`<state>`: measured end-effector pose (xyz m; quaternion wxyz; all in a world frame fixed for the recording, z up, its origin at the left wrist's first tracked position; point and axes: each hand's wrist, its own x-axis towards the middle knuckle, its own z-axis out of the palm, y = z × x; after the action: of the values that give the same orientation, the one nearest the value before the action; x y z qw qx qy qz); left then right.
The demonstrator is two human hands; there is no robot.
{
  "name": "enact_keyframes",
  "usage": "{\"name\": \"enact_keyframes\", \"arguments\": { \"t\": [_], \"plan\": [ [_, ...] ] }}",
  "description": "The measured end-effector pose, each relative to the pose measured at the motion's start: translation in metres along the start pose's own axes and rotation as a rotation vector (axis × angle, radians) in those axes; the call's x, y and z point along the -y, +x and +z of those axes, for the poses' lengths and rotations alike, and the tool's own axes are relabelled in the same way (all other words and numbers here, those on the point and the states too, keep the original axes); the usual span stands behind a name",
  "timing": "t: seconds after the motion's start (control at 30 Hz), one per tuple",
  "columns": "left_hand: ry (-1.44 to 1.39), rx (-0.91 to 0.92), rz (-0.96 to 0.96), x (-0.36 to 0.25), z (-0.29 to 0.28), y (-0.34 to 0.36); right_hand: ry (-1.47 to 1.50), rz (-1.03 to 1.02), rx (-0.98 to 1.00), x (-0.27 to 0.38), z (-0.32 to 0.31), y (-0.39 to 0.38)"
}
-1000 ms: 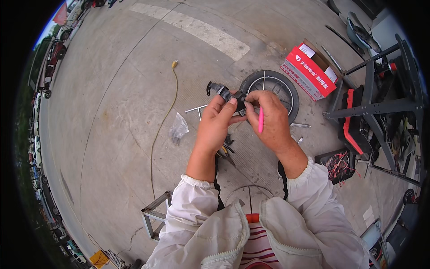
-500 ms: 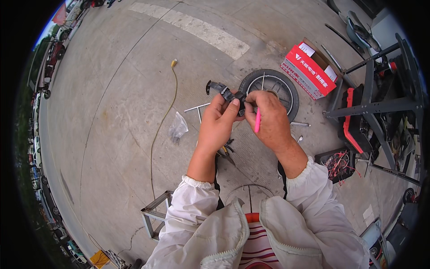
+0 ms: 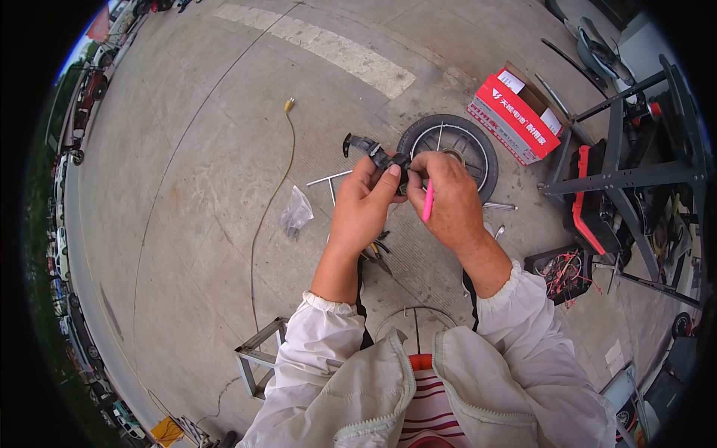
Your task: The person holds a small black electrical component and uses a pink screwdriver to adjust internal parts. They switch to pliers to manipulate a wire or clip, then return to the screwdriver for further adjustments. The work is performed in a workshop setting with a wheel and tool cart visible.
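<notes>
My left hand (image 3: 364, 200) is closed around a black jointed part (image 3: 379, 157) with a hooked end that sticks out to the upper left. Its exact kind does not show. Against the right end of that part, the fingertips of my right hand (image 3: 454, 196) are pinched together. A pink stick-like handle (image 3: 428, 201) juts down from my right hand, held among the fingers. Whatever its tip touches is hidden behind the fingers. Just beyond my right hand, a black-tyred wheel (image 3: 489, 142) lies flat on the concrete floor.
Pliers (image 3: 379, 255) lie beneath my wrists. A clear plastic bag (image 3: 297, 212) and a yellow cable (image 3: 272, 201) lie to the left, near a metal T-shaped tool (image 3: 331, 181). On the right are a red carton (image 3: 515, 116), a dark metal frame (image 3: 635, 179) and a bin of red wires (image 3: 562, 275).
The pink handle has tilted very slightly in my right hand. Both hands otherwise stay in place on the black part.
</notes>
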<state>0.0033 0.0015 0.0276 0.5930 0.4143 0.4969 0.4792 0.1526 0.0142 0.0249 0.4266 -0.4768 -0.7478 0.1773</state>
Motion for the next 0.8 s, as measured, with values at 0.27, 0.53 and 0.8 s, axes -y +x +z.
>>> {"name": "enact_keyframes", "arguments": {
  "t": [0.27,0.53,0.8],
  "plan": [
    [0.005,-0.007,-0.001,0.000,0.000,0.000,-0.017,-0.023,-0.021,-0.001,0.002,-0.002],
    [-0.037,0.002,-0.053,-0.003,0.000,0.000,0.026,-0.020,-0.031,0.000,0.002,-0.001],
    [-0.626,0.097,-0.046,-0.003,-0.018,0.005,0.420,0.205,-0.073,0.008,0.003,-0.001]
  ]
}}
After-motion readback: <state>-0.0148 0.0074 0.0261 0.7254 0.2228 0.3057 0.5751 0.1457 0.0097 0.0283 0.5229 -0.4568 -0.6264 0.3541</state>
